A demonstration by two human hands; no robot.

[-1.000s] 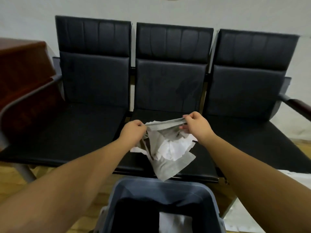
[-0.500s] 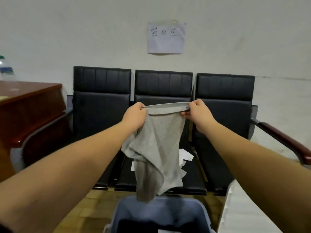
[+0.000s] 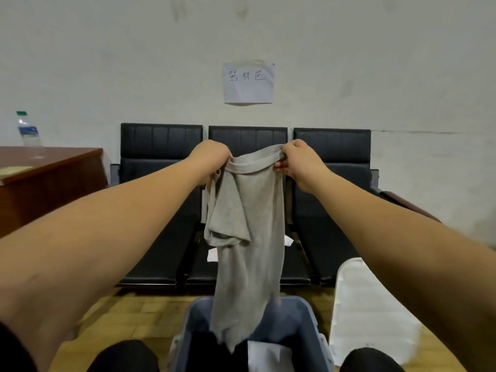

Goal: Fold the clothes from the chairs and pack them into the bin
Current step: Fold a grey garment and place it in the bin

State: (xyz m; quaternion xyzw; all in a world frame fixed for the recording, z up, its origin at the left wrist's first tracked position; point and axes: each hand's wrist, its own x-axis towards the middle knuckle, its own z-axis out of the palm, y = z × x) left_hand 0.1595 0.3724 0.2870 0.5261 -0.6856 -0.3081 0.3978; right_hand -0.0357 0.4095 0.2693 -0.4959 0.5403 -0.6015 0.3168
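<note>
A grey T-shirt (image 3: pixel 249 237) hangs in the air in front of me, held up by its neckband. My left hand (image 3: pixel 209 159) grips the left end of the neckband and my right hand (image 3: pixel 298 162) pinches the right end. The shirt's lower end dangles into the blue-grey bin (image 3: pixel 308 315) on the floor between my knees. Dark and white cloth lies inside the bin. Behind the shirt stand three black chairs (image 3: pixel 161 167), and a white garment (image 3: pixel 213 255) lies on the middle seat, mostly hidden by the shirt.
A brown wooden desk (image 3: pixel 53 178) stands at the left with a water bottle (image 3: pixel 28 132) on it. A white lid-like panel (image 3: pixel 370 312) lies on the floor at the right. A paper sign (image 3: pixel 248 83) hangs on the wall. The floor is wood.
Both hands lifted the grey shirt off the middle seat and raised it higher. It now hangs at full length with its hem in the bin. The view tilted upward.
</note>
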